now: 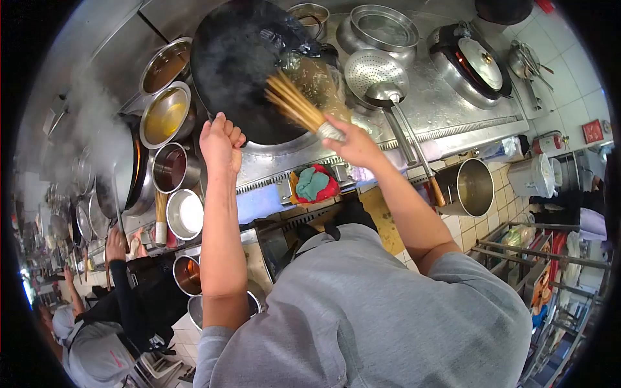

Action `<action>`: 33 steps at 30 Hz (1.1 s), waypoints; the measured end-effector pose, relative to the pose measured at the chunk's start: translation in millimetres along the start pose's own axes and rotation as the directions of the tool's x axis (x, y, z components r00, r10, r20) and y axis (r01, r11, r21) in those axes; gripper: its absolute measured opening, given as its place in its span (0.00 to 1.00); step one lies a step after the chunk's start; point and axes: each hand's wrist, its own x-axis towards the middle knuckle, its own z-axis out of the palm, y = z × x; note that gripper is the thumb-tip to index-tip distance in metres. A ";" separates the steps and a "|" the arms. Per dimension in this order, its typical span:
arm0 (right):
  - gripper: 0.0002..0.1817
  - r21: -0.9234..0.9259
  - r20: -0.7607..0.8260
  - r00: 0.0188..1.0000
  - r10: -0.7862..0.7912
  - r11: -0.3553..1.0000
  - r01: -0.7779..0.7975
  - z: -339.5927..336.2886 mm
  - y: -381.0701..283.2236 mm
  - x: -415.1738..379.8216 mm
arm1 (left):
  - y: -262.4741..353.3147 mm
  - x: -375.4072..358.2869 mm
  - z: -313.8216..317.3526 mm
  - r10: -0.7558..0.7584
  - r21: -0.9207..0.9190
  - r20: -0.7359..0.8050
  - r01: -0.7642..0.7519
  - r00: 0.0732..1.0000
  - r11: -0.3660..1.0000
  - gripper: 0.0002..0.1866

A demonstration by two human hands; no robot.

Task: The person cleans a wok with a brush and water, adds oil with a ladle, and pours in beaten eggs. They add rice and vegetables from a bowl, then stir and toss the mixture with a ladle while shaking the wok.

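My left hand [222,141] is closed at the near left edge of a large black wok [226,71], where it grips the rim or a small handle; the exact hold is hidden by my fingers. The wok is tilted up, and steam rises from its dark inside. My right hand [357,143] is wrapped round the white-bound end of a bamboo wok brush [297,103]. Its splayed bristles point to the upper left, over the right part of the wok. Behind the brush, cloudy water [323,81] runs at the wok's right side.
A perforated strainer [369,70] and a ladle [383,92] lie right of the wok. Metal bowls, one with yellow oil [167,118], line its left. Folded cloths [314,184] rest on the front ledge. A large pot [472,187] stands lower right. A co-worker [97,349] works at left.
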 end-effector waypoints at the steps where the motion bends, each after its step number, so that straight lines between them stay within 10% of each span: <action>1: 0.36 -0.023 -0.004 1.000 -0.017 1.000 0.017 7.1 -3.2 -1.7 | 3.2 -2.1 5.5 0.024 0.028 0.018 -0.024 1.000 0.999 0.14; 13: 0.36 -0.079 -0.127 0.973 -0.195 0.979 0.186 105.9 -23.8 1.7 | 46.8 -15.2 -79.8 0.171 0.378 0.247 -0.257 0.954 0.889 0.11; 19: 0.34 0.046 0.147 0.973 -0.177 0.984 0.172 100.3 -44.9 12.2 | 69.9 -24.0 -138.5 0.138 0.243 0.109 -0.161 0.984 0.957 0.11; 24: 0.37 0.394 -0.249 0.964 -0.091 0.900 0.186 29.1 3.7 -4.3 | 22.3 -12.9 -134.6 -0.058 -0.032 -0.134 0.054 0.989 0.998 0.15; 26: 0.37 -0.073 -0.486 0.840 -0.243 0.969 0.238 -13.4 38.6 -22.2 | -12.4 -0.6 -133.6 -0.135 -0.176 -0.148 0.108 0.980 0.978 0.17; 29: 0.35 -0.272 -0.460 0.887 0.026 0.947 -0.170 -71.9 56.3 -59.4 | -56.0 10.6 -109.2 -0.230 -0.379 -0.119 0.170 0.966 0.910 0.18; 33: 0.19 -0.588 -0.074 0.976 0.203 0.782 -0.207 -95.4 70.7 -56.5 | -104.2 15.4 -67.2 -0.278 -0.643 0.019 0.224 0.960 0.733 0.18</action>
